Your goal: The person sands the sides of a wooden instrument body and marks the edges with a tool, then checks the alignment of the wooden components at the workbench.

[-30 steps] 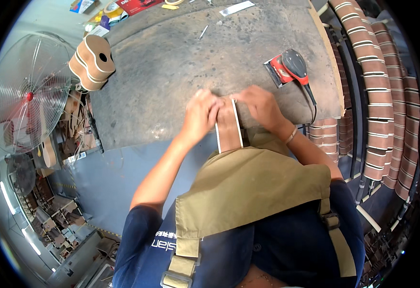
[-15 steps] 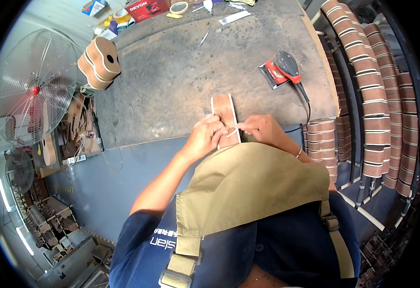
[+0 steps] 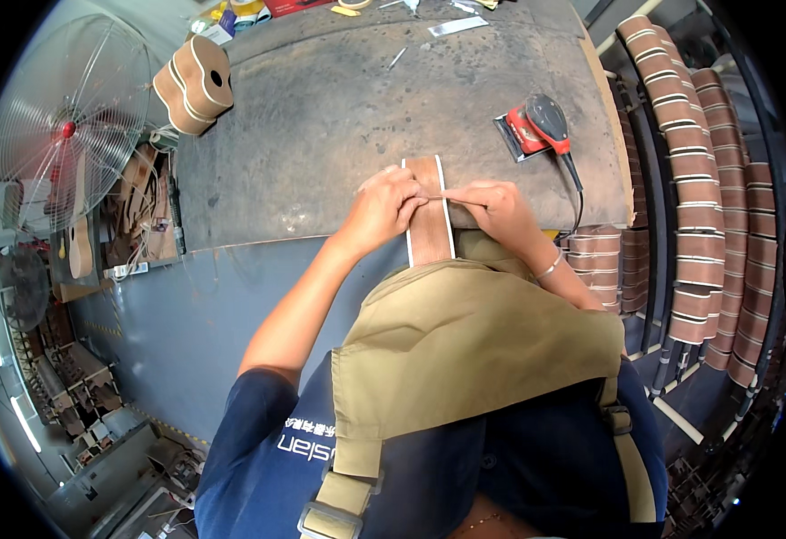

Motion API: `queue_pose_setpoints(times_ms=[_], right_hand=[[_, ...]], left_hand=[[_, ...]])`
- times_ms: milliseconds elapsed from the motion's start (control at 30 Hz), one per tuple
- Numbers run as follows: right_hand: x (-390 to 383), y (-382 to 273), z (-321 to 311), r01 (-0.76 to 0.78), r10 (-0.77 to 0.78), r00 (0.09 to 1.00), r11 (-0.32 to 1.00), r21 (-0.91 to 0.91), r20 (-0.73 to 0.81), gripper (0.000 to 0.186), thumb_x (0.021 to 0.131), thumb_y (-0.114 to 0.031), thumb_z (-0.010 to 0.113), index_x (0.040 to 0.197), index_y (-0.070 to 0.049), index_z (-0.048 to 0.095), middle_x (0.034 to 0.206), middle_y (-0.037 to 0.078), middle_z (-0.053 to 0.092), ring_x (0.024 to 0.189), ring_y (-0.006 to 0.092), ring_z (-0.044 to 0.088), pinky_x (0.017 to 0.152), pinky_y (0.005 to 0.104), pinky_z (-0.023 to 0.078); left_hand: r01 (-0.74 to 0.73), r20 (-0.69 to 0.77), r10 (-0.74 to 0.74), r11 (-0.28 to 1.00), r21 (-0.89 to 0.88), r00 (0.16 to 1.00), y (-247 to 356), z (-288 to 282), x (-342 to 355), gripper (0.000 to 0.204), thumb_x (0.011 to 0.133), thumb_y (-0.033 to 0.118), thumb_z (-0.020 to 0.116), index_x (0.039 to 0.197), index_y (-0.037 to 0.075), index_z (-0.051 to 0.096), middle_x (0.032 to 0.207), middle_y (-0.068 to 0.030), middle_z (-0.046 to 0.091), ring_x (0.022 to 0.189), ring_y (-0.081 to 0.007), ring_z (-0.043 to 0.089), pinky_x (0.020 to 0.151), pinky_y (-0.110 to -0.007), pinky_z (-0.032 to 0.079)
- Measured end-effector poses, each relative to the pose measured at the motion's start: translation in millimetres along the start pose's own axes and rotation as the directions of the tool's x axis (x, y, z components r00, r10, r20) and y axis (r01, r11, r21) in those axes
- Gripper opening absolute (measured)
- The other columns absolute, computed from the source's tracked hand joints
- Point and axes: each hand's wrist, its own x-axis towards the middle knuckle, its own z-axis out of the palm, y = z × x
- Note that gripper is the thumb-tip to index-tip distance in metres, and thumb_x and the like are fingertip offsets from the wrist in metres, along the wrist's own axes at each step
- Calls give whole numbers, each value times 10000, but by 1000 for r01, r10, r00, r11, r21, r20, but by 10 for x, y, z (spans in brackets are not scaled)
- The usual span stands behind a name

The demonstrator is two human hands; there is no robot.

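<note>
Between my hands, the narrow brown side of a ukulele-like wooden body [image 3: 430, 235], edged with white binding, stands in front of my apron and reaches over the workbench's near edge. My left hand [image 3: 382, 208] has its fingers curled at the body's left edge, thumb and fingertips closed on one end of a thin brown strip [image 3: 435, 198]. From the right, my right hand [image 3: 500, 212] pinches the strip's other end. It lies across the wood near the right-hand binding. Whether it is a stick or folded sandpaper is too small to tell.
The grey, stained workbench [image 3: 321, 117] bears a red and black sander [image 3: 536, 126] with its cord at the right. A finished-shape ukulele body [image 3: 193, 85] stands at the back left by a large fan [image 3: 70, 130]. Racks of wooden bodies [image 3: 680, 171] line the right side.
Both hands have moved up along the wooden side, and more of it shows below them. The white sliver seen near my fingers is gone from view; the thin brown strip now spans between them.
</note>
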Motion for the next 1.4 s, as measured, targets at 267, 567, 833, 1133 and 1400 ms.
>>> queue_pose_setpoints(times_ms=[267, 567, 833, 1133, 1400], right_hand=[[-540, -526, -83, -211, 160, 972, 917, 337, 172, 369, 863, -87, 735, 1218, -151, 814, 823, 100, 720, 714, 230, 667, 665, 341, 508], [-662, -682, -243, -292, 256, 945, 941, 173, 201, 252, 936, -75, 721, 1171, -93, 811, 857, 127, 762, 741, 179, 713, 673, 325, 544], [-969, -652, -67, -393, 533, 809, 803, 448, -246, 154, 1038, 24, 628, 1187, 65, 635, 1011, 151, 804, 956, 172, 785, 837, 299, 627], [-826, -725, -32, -226, 442, 762, 867, 444, -474, 164, 1026, 24, 644, 1161, 84, 716, 1065, 149, 802, 971, 169, 776, 878, 298, 615], [77, -511, 514, 36, -9, 887, 998, 51, -461, 179, 950, 4, 698, 1097, -55, 780, 1069, 167, 790, 915, 346, 770, 769, 384, 606]], left_hand=[[-26, 166, 57, 983, -183, 984, 426, -74, -429, 58, 881, 0, 694, 839, 30, 668, 821, -122, 608, 884, -348, 619, 778, -456, 526], [-24, 411, 75, 992, -127, 909, 447, -397, -64, 179, 885, 1, 716, 1055, 31, 762, 1281, -129, 665, 1260, -365, 599, 1063, -442, 510], [-664, 382, 549, 672, 327, 743, -32, -9, 450, 407, 823, 23, 698, 1222, 95, 670, 1516, -103, 574, 1528, -332, 405, 1230, -466, 368], [457, -88, -450, 854, 247, 889, 10, -147, -578, 645, 608, 260, 889, 1077, 36, 508, 1028, -194, 663, 1006, -445, 626, 870, -545, 525], [615, -37, -625, 776, -141, 780, 252, 799, -958, 619, 929, 385, 845, 1141, -25, 432, 978, -264, 717, 898, -432, 730, 786, -482, 569]])
